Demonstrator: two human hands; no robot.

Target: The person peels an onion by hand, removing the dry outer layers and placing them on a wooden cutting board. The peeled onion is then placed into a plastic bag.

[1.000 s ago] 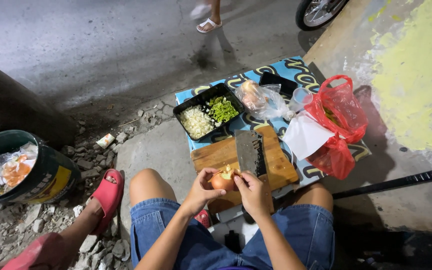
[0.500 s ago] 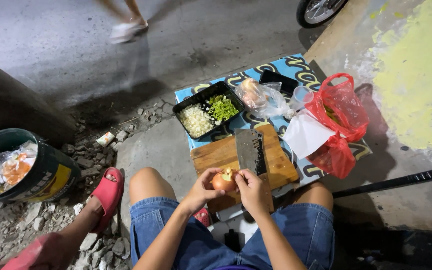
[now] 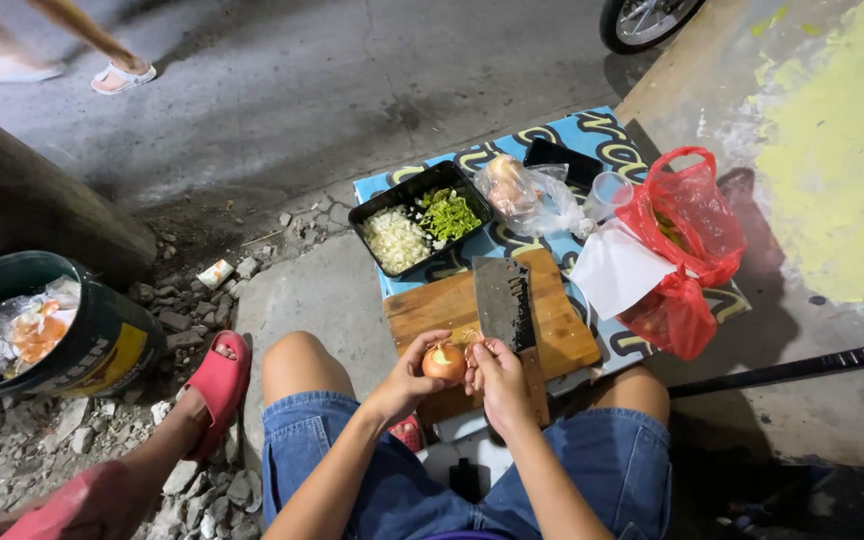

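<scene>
- Above the near edge of the wooden cutting board [image 3: 562, 335], the onion [image 3: 443, 362] sits between both hands.
- Left hand [image 3: 407, 378] cups it, fingers curled.
- Right hand [image 3: 497, 375] fingertips pinch its skin beside the cleaver [image 3: 504, 301].

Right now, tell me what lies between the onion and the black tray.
In the head view, the wooden cutting board fills the stretch between the onion and the black tray. The cleaver lies on it, just right of that line.
</scene>
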